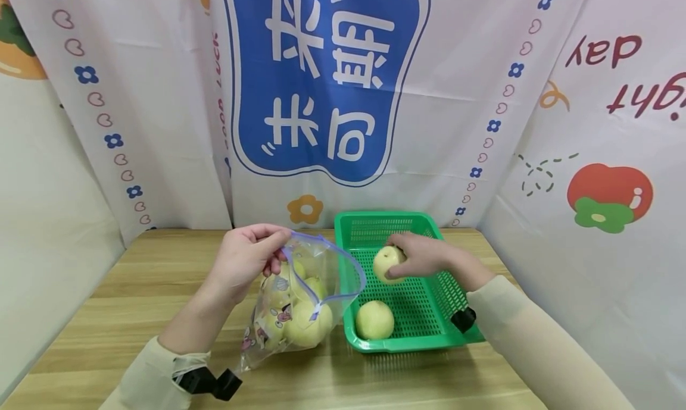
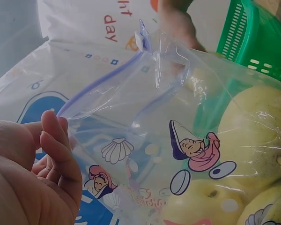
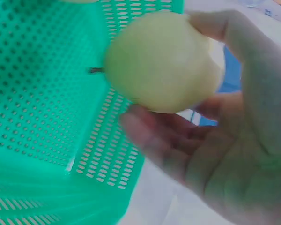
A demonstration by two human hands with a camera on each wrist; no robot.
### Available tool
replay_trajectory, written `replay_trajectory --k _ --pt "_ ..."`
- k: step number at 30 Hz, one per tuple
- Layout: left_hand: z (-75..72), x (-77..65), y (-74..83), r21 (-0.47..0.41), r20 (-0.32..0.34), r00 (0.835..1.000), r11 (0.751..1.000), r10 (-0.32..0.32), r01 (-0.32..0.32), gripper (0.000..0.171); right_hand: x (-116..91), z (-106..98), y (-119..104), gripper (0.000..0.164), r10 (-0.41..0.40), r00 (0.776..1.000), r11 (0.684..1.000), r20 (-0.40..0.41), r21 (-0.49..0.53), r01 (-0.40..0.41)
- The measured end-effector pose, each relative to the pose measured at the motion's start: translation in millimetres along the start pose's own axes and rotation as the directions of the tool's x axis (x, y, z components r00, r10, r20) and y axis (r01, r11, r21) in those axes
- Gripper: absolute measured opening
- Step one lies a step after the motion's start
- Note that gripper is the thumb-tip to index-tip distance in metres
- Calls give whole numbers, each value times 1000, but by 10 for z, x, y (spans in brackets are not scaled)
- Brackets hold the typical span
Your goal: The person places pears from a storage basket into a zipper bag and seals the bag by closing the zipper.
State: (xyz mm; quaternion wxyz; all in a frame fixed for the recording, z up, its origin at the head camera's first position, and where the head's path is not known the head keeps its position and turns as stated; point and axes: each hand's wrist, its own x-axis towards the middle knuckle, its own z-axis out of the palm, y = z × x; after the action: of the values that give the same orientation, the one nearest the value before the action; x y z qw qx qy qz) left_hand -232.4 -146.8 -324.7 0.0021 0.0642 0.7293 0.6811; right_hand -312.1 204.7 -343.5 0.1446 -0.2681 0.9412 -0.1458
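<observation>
The left hand [image 1: 250, 254], its thumb against the fingers, pinched the purple-edged rim of a clear zip bag [image 1: 289, 315] printed with cartoon figures and shells; the bag rested on the wood-grained counter [image 1: 177, 285], its mouth parted, with several pale yellow-green pears [image 1: 309, 325] inside. The right hand [image 1: 423, 254] grasped a single pear [image 1: 387, 264], thumb on one side and fingers on the other, over the interior of a green perforated basket [image 1: 407, 343]; the right wrist view showed this fruit's dark stem pointing away from the palm. A second pear [image 1: 375, 320] lay in the basket's near left corner. The basket stood just right of the bag, before a white cloth [image 1: 177, 100] bearing a blue lettered panel [image 1: 321, 88].
</observation>
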Motion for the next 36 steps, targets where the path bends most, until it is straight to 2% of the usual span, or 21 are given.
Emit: replay_trajectory --k 2,5,9,14,19,23,25,28,30,36 --pt "2 0 -1 2 3 1000 1000 -6 5 33 -3 -39 -58 55 -53 994 998 -98 41 57" --pt "6 3 -3 0 10 1000 1000 -12 12 34 -10 -86 -182 56 -103 970 985 -220 114 130" --pt "7 7 -2 1 16 1000 1000 -13 13 34 -29 -142 -409 54 -145 940 946 -308 233 223" --pt "-2 7 2 -1 1 1000 1000 -14 14 34 -36 -157 -710 54 -217 927 878 -307 353 323" --pt "-9 -1 -3 3 -13 1000 1000 -20 20 34 -31 -110 -912 59 -291 896 857 -334 326 400" --pt "-8 4 -4 8 -19 1000 1000 -12 12 34 -55 -106 -1012 62 -325 869 812 -373 362 458" --pt "-6 10 -3 8 -18 1000 1000 -8 8 35 -66 -113 -1057 62 -340 864 794 -371 379 475" --pt "-3 17 -5 2 -15 1000 1000 -11 11 36 -73 -118 -1112 62 -362 864 790 -349 377 483" --pt "-5 19 -8 -7 -15 1000 1000 -17 16 37 -73 -113 -1128 60 -363 866 798 -344 365 479" --pt "-6 16 -32 -18 -4 1000 1000 -15 14 34 -60 -106 -1061 43 -329 858 814 -394 343 470"
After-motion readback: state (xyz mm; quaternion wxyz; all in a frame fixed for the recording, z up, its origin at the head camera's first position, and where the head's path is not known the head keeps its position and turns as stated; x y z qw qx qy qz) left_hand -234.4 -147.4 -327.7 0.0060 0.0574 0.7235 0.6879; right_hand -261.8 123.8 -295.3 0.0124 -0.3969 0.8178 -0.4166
